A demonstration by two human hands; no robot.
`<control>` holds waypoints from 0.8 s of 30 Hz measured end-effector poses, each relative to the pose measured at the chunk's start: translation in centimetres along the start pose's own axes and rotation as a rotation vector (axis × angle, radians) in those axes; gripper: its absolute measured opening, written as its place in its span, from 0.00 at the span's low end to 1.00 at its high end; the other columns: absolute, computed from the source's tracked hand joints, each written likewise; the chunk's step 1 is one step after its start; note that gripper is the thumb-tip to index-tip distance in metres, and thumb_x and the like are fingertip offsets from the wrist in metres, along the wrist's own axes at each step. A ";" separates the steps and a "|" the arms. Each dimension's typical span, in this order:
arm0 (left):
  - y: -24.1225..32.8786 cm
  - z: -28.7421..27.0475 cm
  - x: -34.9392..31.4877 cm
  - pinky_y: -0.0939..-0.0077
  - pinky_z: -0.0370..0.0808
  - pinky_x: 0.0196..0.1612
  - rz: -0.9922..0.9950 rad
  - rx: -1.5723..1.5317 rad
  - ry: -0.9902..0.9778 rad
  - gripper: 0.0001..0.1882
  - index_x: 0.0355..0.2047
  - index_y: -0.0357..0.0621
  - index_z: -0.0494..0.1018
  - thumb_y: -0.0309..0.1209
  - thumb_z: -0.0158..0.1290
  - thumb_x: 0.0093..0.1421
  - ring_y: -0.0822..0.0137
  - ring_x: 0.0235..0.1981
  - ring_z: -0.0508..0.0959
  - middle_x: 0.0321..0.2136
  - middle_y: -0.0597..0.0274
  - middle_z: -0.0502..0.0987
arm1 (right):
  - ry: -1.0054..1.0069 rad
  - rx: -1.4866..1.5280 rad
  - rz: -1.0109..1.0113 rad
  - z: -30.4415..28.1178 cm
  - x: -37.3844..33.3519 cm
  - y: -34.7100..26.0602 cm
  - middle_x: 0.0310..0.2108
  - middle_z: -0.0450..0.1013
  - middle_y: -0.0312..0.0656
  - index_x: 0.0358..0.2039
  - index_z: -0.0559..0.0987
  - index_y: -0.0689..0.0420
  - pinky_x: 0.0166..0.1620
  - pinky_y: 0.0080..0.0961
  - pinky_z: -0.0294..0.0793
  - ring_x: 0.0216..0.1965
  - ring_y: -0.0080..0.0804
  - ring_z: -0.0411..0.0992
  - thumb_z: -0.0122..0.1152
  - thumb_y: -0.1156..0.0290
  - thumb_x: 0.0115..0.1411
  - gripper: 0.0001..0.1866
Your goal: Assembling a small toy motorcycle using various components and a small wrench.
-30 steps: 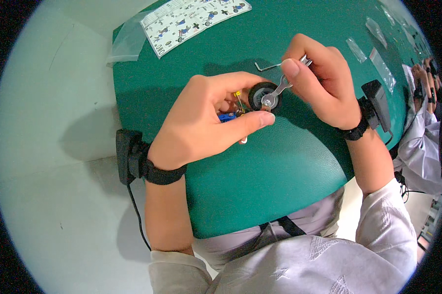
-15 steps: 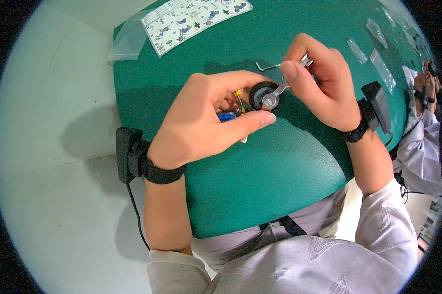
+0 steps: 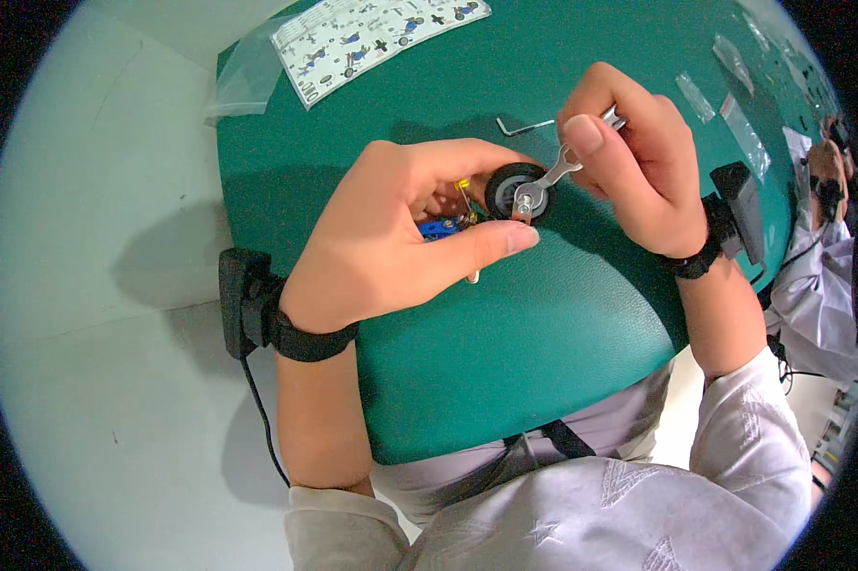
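Observation:
My left hand is closed around a small model with a black rubber-tyred wheel, a blue part and a yellow piece. Its thumb lies along the near side of the wheel; most of the model is hidden by the palm and fingers. A small silver spanner is pinched between thumb and bent fingers of my right hand. One end of the spanner sits over the fastener at the wheel's hub, and the other end sticks out above the thumb.
An L-shaped hex key lies beyond the wheel on the green table. A printed picture sheet and a clear bag are at the far left. More small plastic bags lie far right, near another person's arm.
My right hand has shifted slightly right, swinging the spanner's handle rightward around the wheel hub. My left hand and the model have hardly moved.

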State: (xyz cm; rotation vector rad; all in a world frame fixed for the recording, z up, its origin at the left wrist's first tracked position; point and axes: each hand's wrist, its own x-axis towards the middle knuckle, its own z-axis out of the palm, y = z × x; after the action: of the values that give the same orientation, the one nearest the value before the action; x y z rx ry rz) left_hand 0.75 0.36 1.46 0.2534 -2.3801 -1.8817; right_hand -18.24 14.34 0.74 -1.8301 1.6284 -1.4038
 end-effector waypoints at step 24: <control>-0.2 0.6 0.0 0.83 0.73 0.25 0.010 0.012 0.026 0.15 0.44 0.31 0.77 0.21 0.65 0.57 0.77 0.23 0.77 0.28 0.62 0.80 | -0.095 -0.008 -0.033 -0.2 0.2 0.1 0.18 0.65 0.36 0.29 0.69 0.60 0.22 0.22 0.58 0.17 0.23 0.63 0.51 0.64 0.70 0.15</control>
State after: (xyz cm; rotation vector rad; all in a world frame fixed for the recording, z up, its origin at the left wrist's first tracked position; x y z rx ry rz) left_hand 0.67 0.87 1.15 0.2640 -2.3722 -1.8489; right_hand -18.47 14.15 0.84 -1.9061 1.5665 -1.3044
